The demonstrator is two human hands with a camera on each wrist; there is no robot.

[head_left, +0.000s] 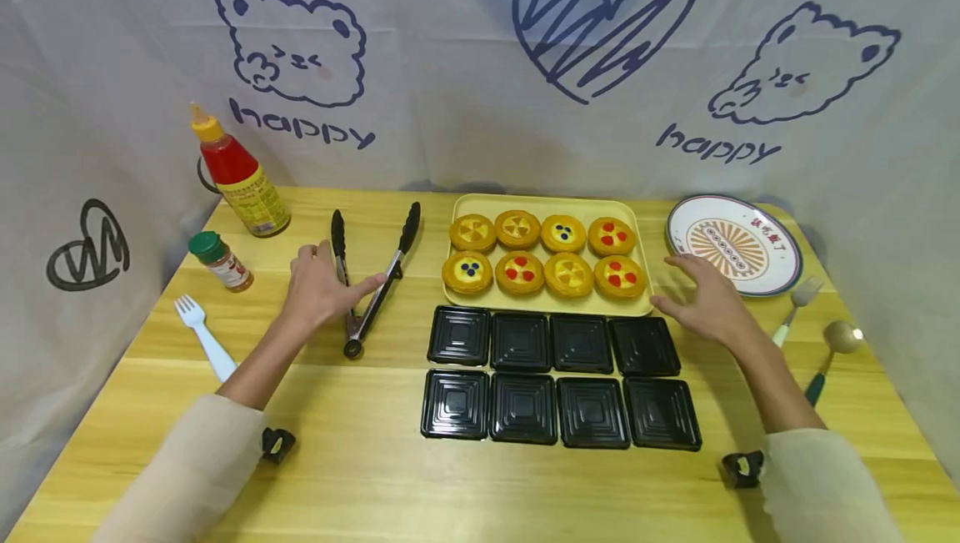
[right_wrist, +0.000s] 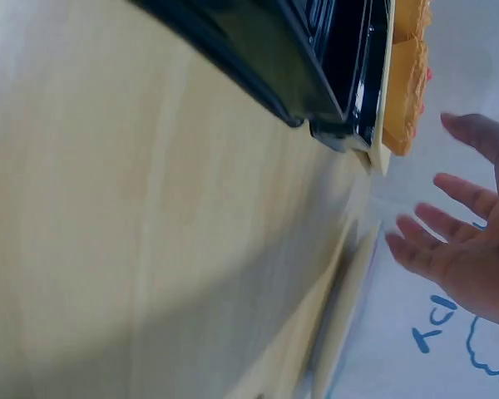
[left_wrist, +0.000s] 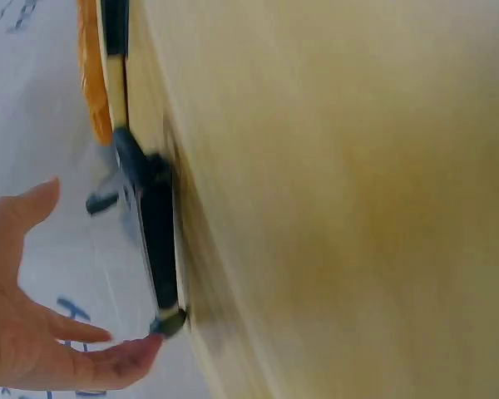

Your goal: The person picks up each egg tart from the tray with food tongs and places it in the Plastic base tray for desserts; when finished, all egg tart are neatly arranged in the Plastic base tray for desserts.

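Your wooden table (head_left: 360, 476) meets a pale backdrop (head_left: 450, 109) with bear drawings. Your hands are spread wide: left hand (head_left: 318, 289) beside the tongs (head_left: 374, 308), right hand (head_left: 708, 301) near the tray (head_left: 480, 204) of tarts (head_left: 568, 274).

And counting — eight tarts (head_left: 521, 273), four to a row: three with yellow wedges, three dotted red, two dotted blue! One yellow tray (head_left: 480, 204). Matching the tart count exactly, eight small black trays (head_left: 520, 340), two rows of four. Moving outward, one pair of tongs (head_left: 371, 310), one plate (head_left: 731, 247), one spoon (head_left: 842, 338). Forks? Two — one light blue fork (head_left: 206, 337), one grey-headed fork (head_left: 804, 293). One sauce bottle (head_left: 243, 180), one green-capped jar (head_left: 222, 263). Two hands, one left hand (head_left: 318, 289), one right hand (head_left: 708, 297), plus two black wrist devices (head_left: 277, 444). Up on the backdrop, two bear drawings (head_left: 300, 63)!
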